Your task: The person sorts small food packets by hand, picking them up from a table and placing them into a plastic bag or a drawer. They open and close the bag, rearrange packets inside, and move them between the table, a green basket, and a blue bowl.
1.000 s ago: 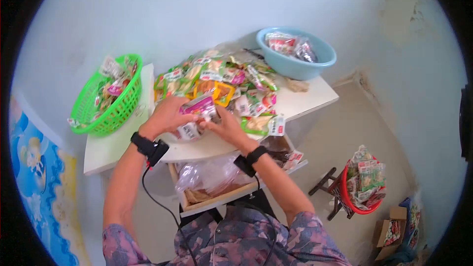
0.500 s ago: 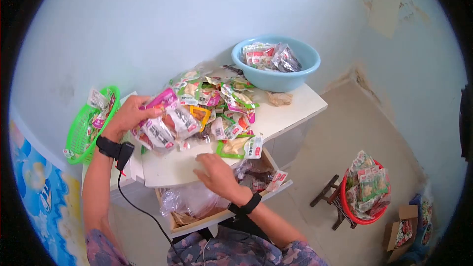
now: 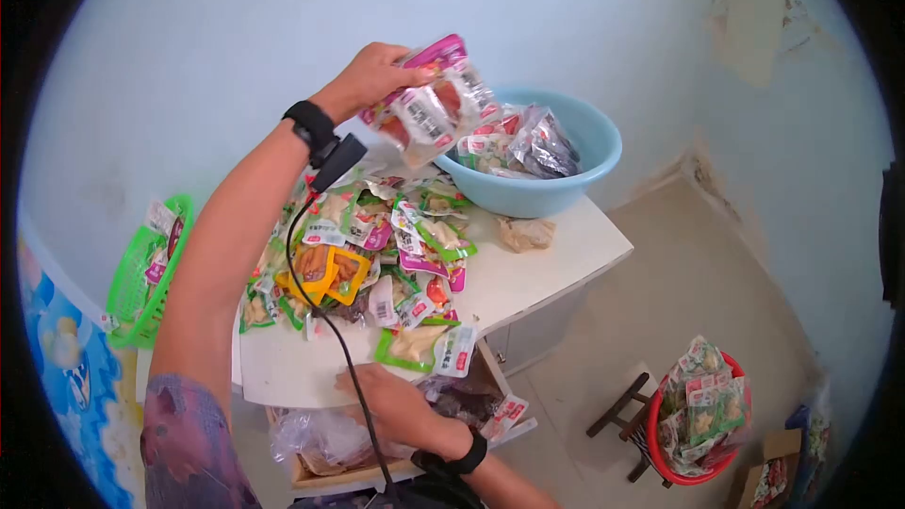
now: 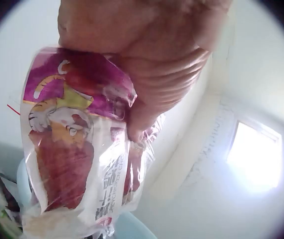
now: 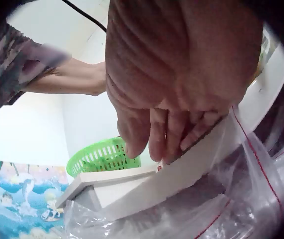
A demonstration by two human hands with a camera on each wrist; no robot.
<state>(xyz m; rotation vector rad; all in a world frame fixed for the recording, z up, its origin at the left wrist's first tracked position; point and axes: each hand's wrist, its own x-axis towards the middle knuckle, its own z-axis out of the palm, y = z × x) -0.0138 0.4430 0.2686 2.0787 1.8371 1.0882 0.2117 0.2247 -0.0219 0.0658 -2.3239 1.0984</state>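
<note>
My left hand [image 3: 372,80] pinches several purple and clear snack packets [image 3: 438,108], held up at the left rim of the blue basin [image 3: 528,190]. In the left wrist view the thumb lies against the packets [image 4: 65,164]. My right hand [image 3: 391,405] rests at the front edge of the white table [image 3: 292,372], its fingers loosely extended and holding nothing; the right wrist view shows the fingers [image 5: 157,134] by that edge. Silver and clear packets [image 3: 542,146] lie in the basin. A pile of green, yellow and purple packets [image 3: 377,245] covers the table's middle.
A green basket [image 3: 141,292] with packets stands at the left. Below the table an open drawer [image 3: 344,481] holds plastic bags [image 3: 320,438]. On a stool at the right is a red basket [image 3: 702,481] of packets. A crumpled brown piece [image 3: 526,234] lies by the basin.
My left hand has carried the purple packets from the table's near left up to the basin. My right hand has let go of them and stayed low by the front edge.
</note>
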